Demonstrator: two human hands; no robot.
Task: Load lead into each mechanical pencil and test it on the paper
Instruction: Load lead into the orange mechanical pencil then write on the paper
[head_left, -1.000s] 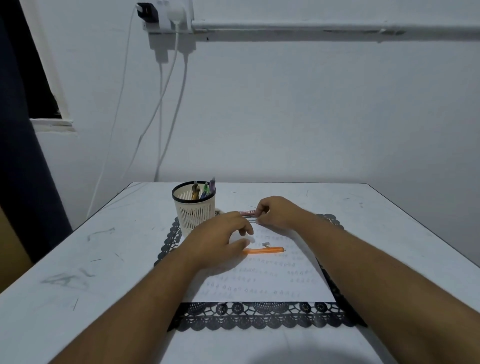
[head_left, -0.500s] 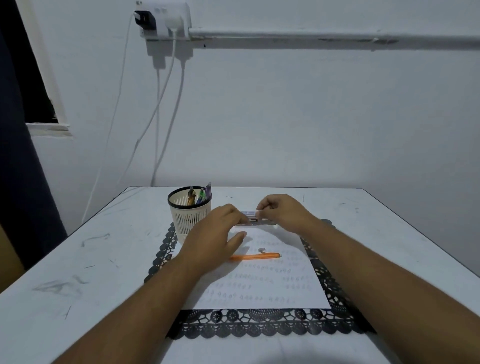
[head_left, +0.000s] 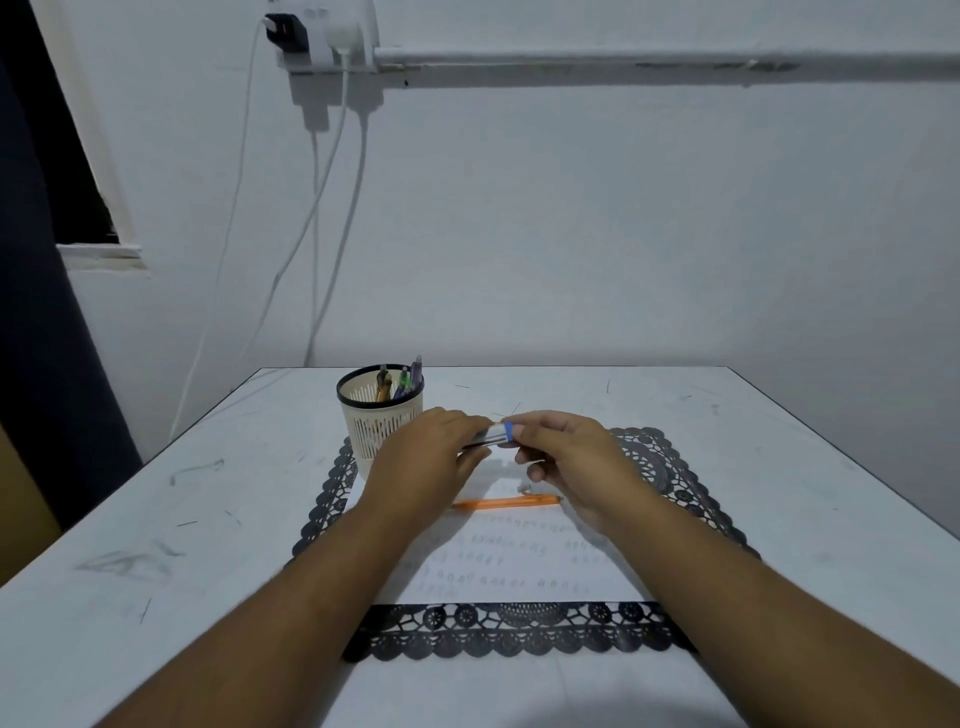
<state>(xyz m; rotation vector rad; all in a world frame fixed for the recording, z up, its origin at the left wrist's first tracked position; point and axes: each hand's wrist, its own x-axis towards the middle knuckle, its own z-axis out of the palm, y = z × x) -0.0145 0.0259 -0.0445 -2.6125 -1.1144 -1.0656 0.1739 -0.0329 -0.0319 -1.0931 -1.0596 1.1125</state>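
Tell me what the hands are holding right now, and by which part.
Both hands hold one small lead case above the paper. The right hand pinches its blue-capped end; the left hand grips the other end.

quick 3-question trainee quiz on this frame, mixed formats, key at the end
1. True or false: the orange pencil lies on the paper.
2. What holds the small lead case? A) left hand alone B) both hands, right hand at its blue-capped end C) neither
3. Fill in: the spare pencils stand in the ___.

Key: 1 true; 2 B; 3 basket
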